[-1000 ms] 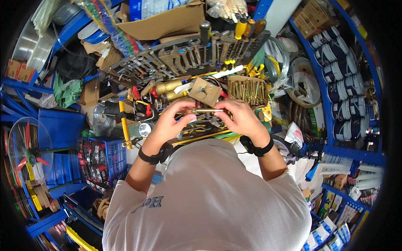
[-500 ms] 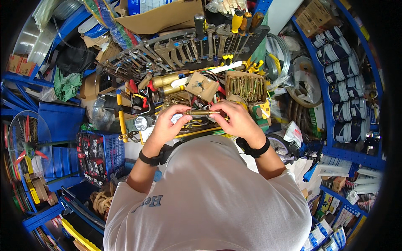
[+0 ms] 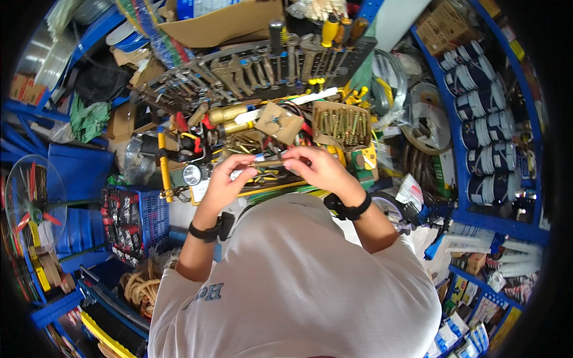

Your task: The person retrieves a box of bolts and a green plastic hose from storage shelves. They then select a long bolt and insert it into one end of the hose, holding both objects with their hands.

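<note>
Between my two hands lies a brass-coloured expansion bolt (image 3: 270, 163), held level above the cluttered bench. My left hand (image 3: 230, 182) pinches its left end between thumb and fingers. The right end sits in the fingers of my right hand (image 3: 317, 169), which partly cover it. Just beyond my right hand, similar yellowish bolts (image 3: 343, 124) fill an open cardboard box (image 3: 338, 144). A smaller cardboard box (image 3: 290, 129) with little dark pieces on it stands beyond the held bolt.
Wrenches (image 3: 239, 74) and screwdrivers (image 3: 329, 31) hang on a rack at the back. A flashlight (image 3: 192, 174) lies left of my left hand. A fan (image 3: 37, 209) and blue crate (image 3: 154, 218) stand at left; spools (image 3: 484, 128) fill the right shelf.
The whole view has shifted slightly, so the bench and hands appear a little further left. Both hands still hold the bolt, and my right fingers now cover more of its right end.
</note>
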The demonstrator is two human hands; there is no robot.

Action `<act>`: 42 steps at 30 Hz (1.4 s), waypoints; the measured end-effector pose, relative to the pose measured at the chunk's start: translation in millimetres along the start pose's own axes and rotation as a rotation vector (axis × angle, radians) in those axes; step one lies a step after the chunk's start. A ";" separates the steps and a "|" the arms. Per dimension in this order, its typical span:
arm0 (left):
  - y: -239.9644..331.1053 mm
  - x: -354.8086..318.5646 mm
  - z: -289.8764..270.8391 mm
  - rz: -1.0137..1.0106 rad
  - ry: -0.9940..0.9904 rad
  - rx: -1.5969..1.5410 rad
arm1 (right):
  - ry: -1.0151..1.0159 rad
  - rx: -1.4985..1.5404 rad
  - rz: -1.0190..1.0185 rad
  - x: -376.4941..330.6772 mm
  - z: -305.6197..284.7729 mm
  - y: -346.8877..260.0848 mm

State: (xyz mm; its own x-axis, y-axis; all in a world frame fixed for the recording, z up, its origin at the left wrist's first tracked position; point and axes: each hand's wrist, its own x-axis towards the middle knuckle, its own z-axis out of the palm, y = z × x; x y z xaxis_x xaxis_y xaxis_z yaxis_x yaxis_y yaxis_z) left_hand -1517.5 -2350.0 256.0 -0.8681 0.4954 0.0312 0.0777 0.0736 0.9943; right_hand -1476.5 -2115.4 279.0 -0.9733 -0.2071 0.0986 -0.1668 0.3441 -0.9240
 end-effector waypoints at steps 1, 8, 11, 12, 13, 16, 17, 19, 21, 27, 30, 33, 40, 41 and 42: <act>0.8 -1.4 -1.2 -0.044 -0.003 0.022 | -0.034 0.275 0.134 0.0 3.0 14.9; -13.7 -28.2 -17.3 -0.211 -0.089 0.068 | 0.624 1.016 0.550 -25.3 -17.9 122.0; -19.2 -39.6 -21.1 -0.275 -0.074 0.044 | 0.887 0.705 0.461 -19.8 -28.6 172.8; -23.1 -42.2 -21.6 -0.270 -0.067 0.050 | 0.881 0.597 0.455 -16.6 -32.8 189.6; -26.7 -44.2 -22.3 -0.267 -0.061 0.058 | 0.873 0.493 0.446 -13.5 -37.7 201.6; -41.3 -43.2 -24.4 -0.260 -0.013 0.149 | 0.836 0.267 0.504 -0.9 -44.1 224.6; -43.1 -39.6 -26.3 -0.260 -0.018 0.190 | 0.811 0.165 0.500 -1.5 -45.0 232.9; -44.7 -29.3 -27.8 -0.281 0.018 0.288 | 0.738 -0.234 0.591 -1.6 -47.8 248.3; -57.9 -26.1 -33.2 -0.252 0.100 0.294 | 0.712 -0.310 0.625 3.8 -40.6 217.7; -94.5 -2.9 -46.0 -0.113 0.254 0.451 | 0.652 -0.384 0.498 -1.8 -36.9 191.3; -79.7 26.5 -44.2 0.027 0.179 0.890 | 0.652 -0.232 0.435 -11.1 -36.5 185.7; -79.5 52.3 -40.2 0.102 -0.095 1.157 | 0.623 -0.011 0.294 -16.3 -32.3 162.8; -96.1 76.4 -36.8 0.226 -0.299 1.342 | 0.379 0.076 0.220 -44.6 -10.1 116.1; -95.4 76.4 -39.3 0.145 -0.355 1.300 | 0.330 0.127 0.178 -48.7 -4.9 112.0; -98.6 75.0 -40.0 0.214 -0.348 1.363 | 0.292 0.176 0.207 -55.0 -2.6 110.6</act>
State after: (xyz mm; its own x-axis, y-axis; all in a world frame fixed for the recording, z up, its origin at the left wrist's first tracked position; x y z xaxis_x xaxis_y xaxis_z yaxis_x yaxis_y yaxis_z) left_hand -1609.8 -2354.8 164.3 -0.6320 0.7727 -0.0590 0.7673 0.6346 0.0928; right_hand -1441.8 -2063.6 172.4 -0.9916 0.1279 -0.0192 0.0428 0.1840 -0.9820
